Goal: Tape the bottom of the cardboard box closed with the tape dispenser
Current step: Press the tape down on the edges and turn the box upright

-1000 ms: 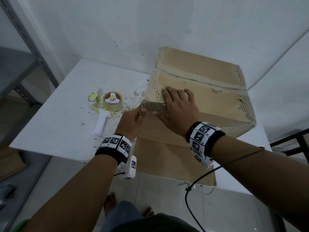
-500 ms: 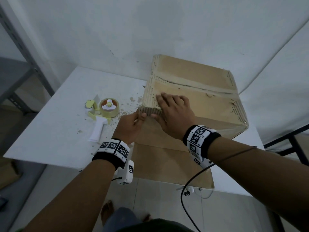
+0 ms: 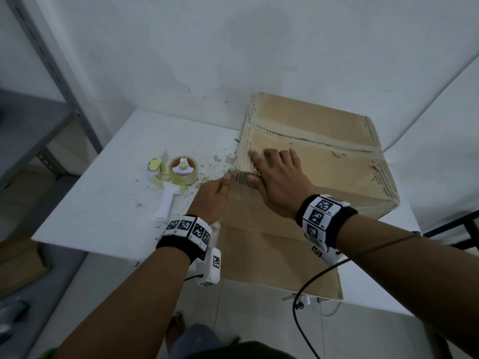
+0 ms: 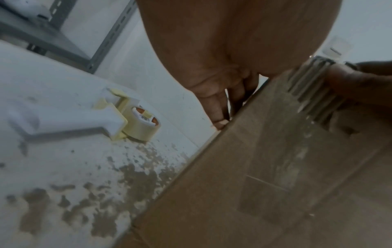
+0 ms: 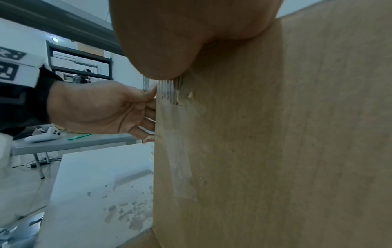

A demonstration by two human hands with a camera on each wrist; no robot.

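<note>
The cardboard box (image 3: 324, 161) stands on the white table (image 3: 103, 203) with its flaps up, and a seam (image 3: 311, 143) runs across the top. My right hand (image 3: 277, 174) lies flat on the top at the near left corner, where torn corrugation shows. My left hand (image 3: 215, 195) holds that corner's edge, with the thumb on the front face and the fingers (image 5: 146, 120) on the left side. The yellow and white tape dispenser (image 3: 178, 174) lies untouched on the table, left of the box.
Cardboard crumbs (image 3: 207, 167) litter the table between the dispenser and the box. A lower box flap (image 3: 272, 260) hangs past the table's near edge. A grey metal shelf (image 3: 39, 125) stands at the left. The white wall is close behind.
Both hands stay at the box's near left corner. Only the head view has shifted a little.
</note>
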